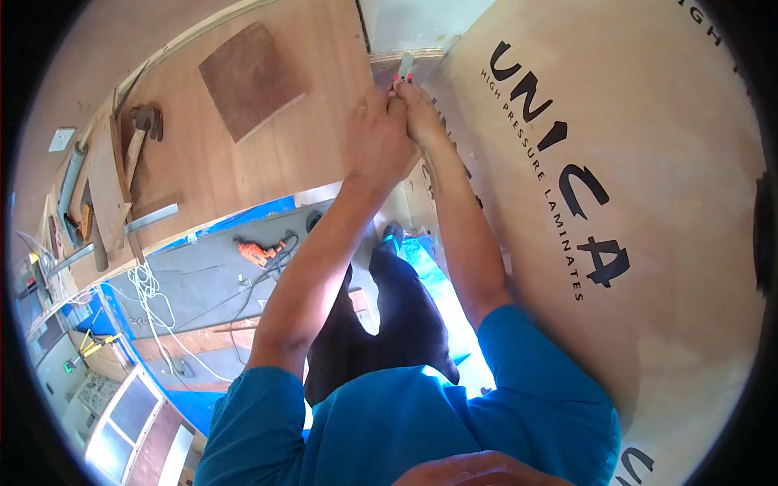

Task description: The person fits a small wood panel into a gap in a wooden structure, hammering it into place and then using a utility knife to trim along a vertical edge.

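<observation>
Both my hands meet at the far corner where the wooden bench (pixel 324 130) runs up to the large pale board. A small red and grey tool (pixel 406 66) with a flat metal end points away from me toward the corner edge. My right hand (pixel 423 121) is closed on its red part. Beside it, my left hand (pixel 381 142) is closed too, its fingertips against the same tool. Most of the tool's body is hidden by my fingers, so its exact kind cannot be told. The large pale board (pixel 648 162), with dark lettering, stands along my right forearm.
A brown square wooden piece (pixel 251 81) lies on the bench. Left of it are a claw hammer (pixel 146 123), wood offcuts (pixel 108 182) and a metal bar (pixel 152 219). Below, an orange power drill (pixel 258 253), a dark cable and white cords (pixel 150 292) lie on the floor.
</observation>
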`<act>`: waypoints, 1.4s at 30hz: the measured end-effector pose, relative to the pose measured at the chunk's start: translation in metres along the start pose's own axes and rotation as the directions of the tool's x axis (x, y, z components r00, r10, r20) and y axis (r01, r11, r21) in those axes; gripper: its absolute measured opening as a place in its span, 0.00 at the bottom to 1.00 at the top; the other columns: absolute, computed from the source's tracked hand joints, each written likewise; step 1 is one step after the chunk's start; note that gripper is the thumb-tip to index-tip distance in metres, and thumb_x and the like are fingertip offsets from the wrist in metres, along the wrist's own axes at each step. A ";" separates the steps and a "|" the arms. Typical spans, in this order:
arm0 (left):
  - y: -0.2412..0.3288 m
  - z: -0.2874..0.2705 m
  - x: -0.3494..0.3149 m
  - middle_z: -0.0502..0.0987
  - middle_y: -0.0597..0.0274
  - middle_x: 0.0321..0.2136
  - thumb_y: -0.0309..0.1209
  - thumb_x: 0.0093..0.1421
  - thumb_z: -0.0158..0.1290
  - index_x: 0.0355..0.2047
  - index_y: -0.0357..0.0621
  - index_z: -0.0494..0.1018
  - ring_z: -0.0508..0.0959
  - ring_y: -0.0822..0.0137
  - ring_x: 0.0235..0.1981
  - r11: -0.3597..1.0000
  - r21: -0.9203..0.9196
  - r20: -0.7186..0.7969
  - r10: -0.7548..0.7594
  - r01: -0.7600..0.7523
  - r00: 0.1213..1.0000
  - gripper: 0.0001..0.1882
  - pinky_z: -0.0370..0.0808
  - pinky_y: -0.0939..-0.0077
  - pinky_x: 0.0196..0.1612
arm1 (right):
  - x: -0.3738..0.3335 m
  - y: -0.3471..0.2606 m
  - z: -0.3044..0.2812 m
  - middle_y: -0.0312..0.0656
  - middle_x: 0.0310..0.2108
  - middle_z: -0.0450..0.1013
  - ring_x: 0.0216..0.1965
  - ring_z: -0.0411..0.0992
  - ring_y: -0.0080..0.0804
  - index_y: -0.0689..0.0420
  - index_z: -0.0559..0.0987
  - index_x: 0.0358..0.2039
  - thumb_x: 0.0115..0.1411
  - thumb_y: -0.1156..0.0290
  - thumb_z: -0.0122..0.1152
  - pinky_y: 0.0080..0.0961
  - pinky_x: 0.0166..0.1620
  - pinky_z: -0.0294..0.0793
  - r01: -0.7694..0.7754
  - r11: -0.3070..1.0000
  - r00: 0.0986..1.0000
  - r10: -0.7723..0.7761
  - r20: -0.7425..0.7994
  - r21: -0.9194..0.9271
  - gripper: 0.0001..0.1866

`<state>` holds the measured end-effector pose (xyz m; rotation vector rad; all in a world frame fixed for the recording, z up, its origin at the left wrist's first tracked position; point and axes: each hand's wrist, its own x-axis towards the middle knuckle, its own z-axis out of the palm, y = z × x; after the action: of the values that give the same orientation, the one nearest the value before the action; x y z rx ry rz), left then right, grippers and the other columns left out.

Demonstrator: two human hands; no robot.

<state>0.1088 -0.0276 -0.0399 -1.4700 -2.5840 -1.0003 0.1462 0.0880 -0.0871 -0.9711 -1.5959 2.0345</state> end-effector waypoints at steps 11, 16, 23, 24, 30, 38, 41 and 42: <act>0.005 0.001 0.004 0.72 0.46 0.41 0.28 0.51 0.60 0.42 0.33 0.77 0.74 0.46 0.42 0.998 -0.051 -0.017 -0.027 0.026 0.999 0.18 0.71 0.54 0.44 | 0.006 0.010 -0.005 0.39 0.31 0.75 0.33 0.72 0.27 0.62 0.78 0.34 0.68 0.59 0.50 0.27 0.39 0.71 -0.019 1.000 0.999 0.019 0.037 0.017 0.18; 0.005 0.000 0.008 0.71 0.45 0.39 0.25 0.50 0.59 0.42 0.33 0.76 0.74 0.43 0.41 1.000 -0.006 -0.038 -0.020 0.020 0.999 0.17 0.72 0.50 0.43 | -0.001 -0.010 0.001 0.39 0.31 0.75 0.33 0.71 0.27 0.61 0.79 0.34 0.69 0.59 0.51 0.28 0.39 0.72 0.015 1.000 0.999 -0.014 0.043 -0.015 0.17; 0.004 0.002 0.012 0.72 0.46 0.40 0.25 0.51 0.57 0.42 0.32 0.76 0.75 0.46 0.42 1.000 -0.011 -0.051 0.023 -0.024 0.998 0.17 0.71 0.52 0.46 | 0.004 0.000 -0.001 0.40 0.33 0.74 0.34 0.71 0.27 0.59 0.78 0.35 0.72 0.59 0.52 0.27 0.39 0.71 -0.080 0.986 0.996 0.072 0.058 0.145 0.17; 0.004 0.001 0.008 0.72 0.46 0.40 0.25 0.51 0.57 0.42 0.32 0.76 0.75 0.46 0.42 1.000 -0.009 -0.047 0.029 -0.029 0.998 0.17 0.71 0.52 0.46 | 0.006 0.003 -0.002 0.39 0.34 0.74 0.35 0.71 0.27 0.59 0.78 0.36 0.73 0.59 0.52 0.27 0.40 0.71 -0.147 0.965 0.988 0.131 0.084 0.218 0.16; -0.002 0.002 0.009 0.70 0.44 0.36 0.25 0.44 0.60 0.40 0.35 0.75 0.74 0.42 0.39 0.998 -0.053 -0.089 0.013 -0.018 0.996 0.20 0.73 0.50 0.42 | 0.001 -0.009 0.003 0.48 0.37 0.75 0.41 0.72 0.36 0.65 0.76 0.41 0.73 0.57 0.49 0.33 0.47 0.72 -0.131 0.987 0.988 0.122 0.091 0.097 0.20; 0.004 -0.002 0.008 0.72 0.47 0.40 0.26 0.50 0.58 0.42 0.33 0.77 0.75 0.46 0.40 0.999 -0.022 -0.027 -0.025 0.025 0.999 0.18 0.73 0.52 0.43 | 0.018 0.018 -0.008 0.45 0.35 0.74 0.39 0.72 0.34 0.64 0.77 0.38 0.72 0.57 0.50 0.32 0.44 0.72 0.027 0.984 0.992 -0.004 0.130 -0.175 0.20; 0.005 -0.003 0.003 0.72 0.48 0.38 0.26 0.50 0.58 0.41 0.33 0.77 0.75 0.46 0.39 1.000 -0.005 -0.067 -0.019 0.018 0.998 0.17 0.72 0.52 0.42 | 0.009 -0.001 0.000 0.42 0.32 0.75 0.34 0.72 0.30 0.62 0.78 0.36 0.71 0.58 0.50 0.29 0.39 0.72 -0.082 0.994 0.986 0.071 0.149 0.069 0.19; 0.003 -0.002 0.005 0.72 0.48 0.38 0.26 0.50 0.58 0.41 0.33 0.77 0.75 0.46 0.39 1.000 -0.004 -0.071 -0.018 0.018 0.997 0.17 0.72 0.52 0.42 | 0.004 -0.009 0.005 0.40 0.30 0.74 0.32 0.71 0.28 0.60 0.78 0.35 0.70 0.58 0.50 0.27 0.37 0.71 -0.096 0.992 0.987 0.084 0.140 0.084 0.18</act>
<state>0.1078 -0.0234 -0.0355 -1.3882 -2.5521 -1.0391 0.1392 0.0896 -0.0793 -0.9042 -1.5367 2.2575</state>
